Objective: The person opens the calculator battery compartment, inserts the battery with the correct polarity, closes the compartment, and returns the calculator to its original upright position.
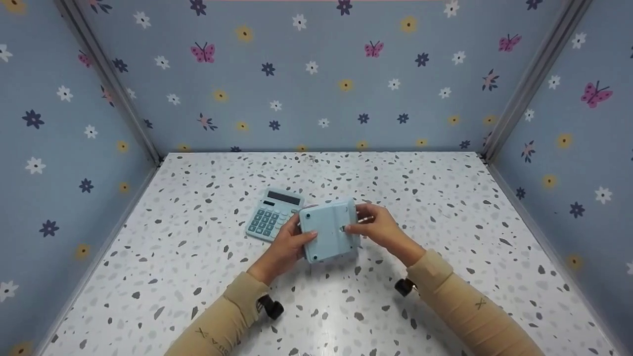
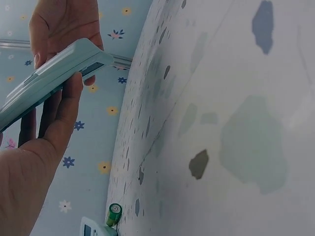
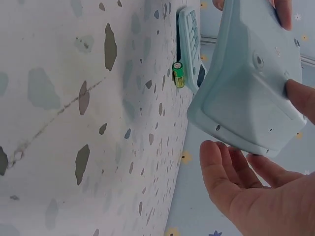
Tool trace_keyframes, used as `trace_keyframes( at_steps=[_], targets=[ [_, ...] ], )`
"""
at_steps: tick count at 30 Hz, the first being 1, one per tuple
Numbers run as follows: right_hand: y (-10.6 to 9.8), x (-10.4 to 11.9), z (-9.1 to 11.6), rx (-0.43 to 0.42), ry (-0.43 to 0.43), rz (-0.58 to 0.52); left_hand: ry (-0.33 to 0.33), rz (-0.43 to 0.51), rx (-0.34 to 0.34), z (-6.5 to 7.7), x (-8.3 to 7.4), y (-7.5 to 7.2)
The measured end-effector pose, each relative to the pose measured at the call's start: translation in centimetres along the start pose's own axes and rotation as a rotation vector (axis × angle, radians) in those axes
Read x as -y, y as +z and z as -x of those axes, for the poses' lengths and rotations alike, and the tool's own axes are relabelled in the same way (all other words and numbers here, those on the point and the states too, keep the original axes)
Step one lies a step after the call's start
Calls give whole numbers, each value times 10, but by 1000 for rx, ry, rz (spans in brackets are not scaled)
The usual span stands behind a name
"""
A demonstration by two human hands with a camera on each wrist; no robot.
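A light blue calculator [image 1: 324,235] is held above the table, its back turned up toward the head camera. My left hand [image 1: 284,249] grips its left side, thumb on the back and fingers underneath. At the opposite end, my right hand [image 1: 383,230] has its thumb on the back near a small slot, with the other fingers around the far edge. A dark display shows on the calculator's underside in the left wrist view. A second light blue calculator [image 1: 272,215] lies keys up on the table behind my left hand. Beside it stands a green battery [image 3: 178,75].
The white speckled table [image 1: 198,291] is bounded by a blue flowered back wall [image 1: 316,74] and matching side walls. Metal posts [image 1: 111,81] mark the corners. Each wrist carries a small black camera [image 1: 270,306].
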State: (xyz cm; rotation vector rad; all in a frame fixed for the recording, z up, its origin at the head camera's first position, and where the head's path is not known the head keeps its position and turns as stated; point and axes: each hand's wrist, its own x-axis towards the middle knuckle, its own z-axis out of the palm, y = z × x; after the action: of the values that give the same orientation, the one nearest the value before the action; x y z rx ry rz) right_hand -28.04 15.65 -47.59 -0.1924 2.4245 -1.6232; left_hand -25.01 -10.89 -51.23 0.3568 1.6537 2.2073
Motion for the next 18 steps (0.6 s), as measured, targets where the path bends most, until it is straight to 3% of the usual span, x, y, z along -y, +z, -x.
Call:
trace_keyframes(
  at_steps=[8, 18],
  targets=[
    [-4, 3, 0, -10, -10, 58, 2, -71, -2, 0, 0, 0],
    [-11, 3, 2, 34, -51, 109, 65, -138, 46, 0, -4, 1]
  ],
)
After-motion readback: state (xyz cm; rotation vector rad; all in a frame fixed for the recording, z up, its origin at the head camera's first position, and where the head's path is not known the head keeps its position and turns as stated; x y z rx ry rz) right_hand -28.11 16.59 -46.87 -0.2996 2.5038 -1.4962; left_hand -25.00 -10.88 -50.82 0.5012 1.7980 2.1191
